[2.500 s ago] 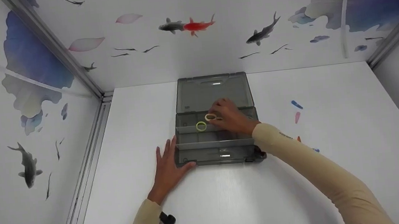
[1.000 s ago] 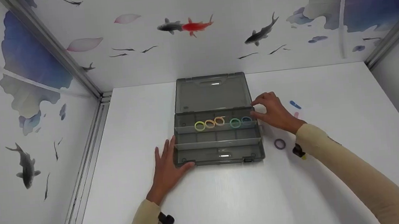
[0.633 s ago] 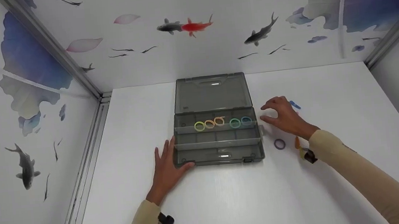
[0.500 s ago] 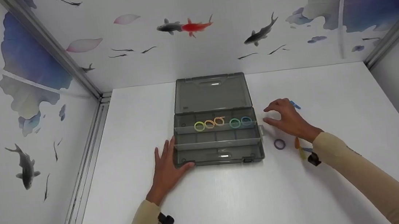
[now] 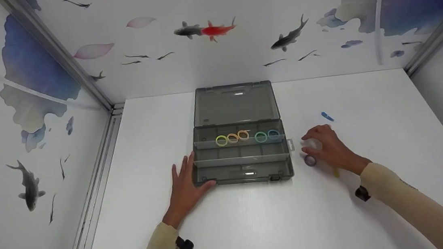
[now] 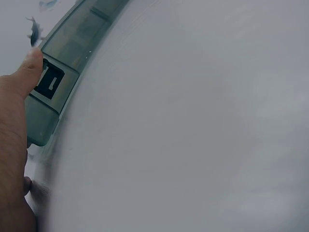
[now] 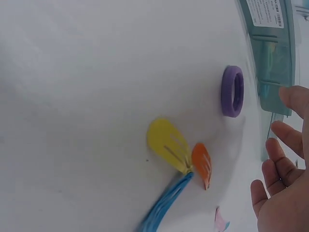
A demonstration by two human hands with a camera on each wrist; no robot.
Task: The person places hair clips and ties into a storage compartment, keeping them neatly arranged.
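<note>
A grey translucent compartment box (image 5: pixel 226 173) lies with its lid (image 5: pixel 236 109) folded back. My left hand (image 5: pixel 186 191) rests at its front left corner, fingers spread along the side; in the left wrist view the thumb (image 6: pixel 33 65) touches the box near a latch. Several small rings stand in the back row, among them a yellow ring (image 5: pixel 222 145) and a green ring (image 5: pixel 261 141). To the right of the box, my right hand (image 5: pixel 331 146) hovers with loosely bent fingers, holding nothing. Near its thumb is a purple ring (image 7: pixel 227 92) on the table.
A yellow hair clip (image 7: pixel 164 142), an orange hair clip (image 7: pixel 201 162) and a ribbed blue piece (image 7: pixel 166 200) lie close together by the right hand. Farther back is a blue hair clip (image 5: pixel 327 116). A clear tab (image 5: pixel 291 145) sticks out from the box's right side.
My right hand let go of a ring in the back row, left the box, then moved right and toward me, to the purple ring. The left hand stayed on the box.
</note>
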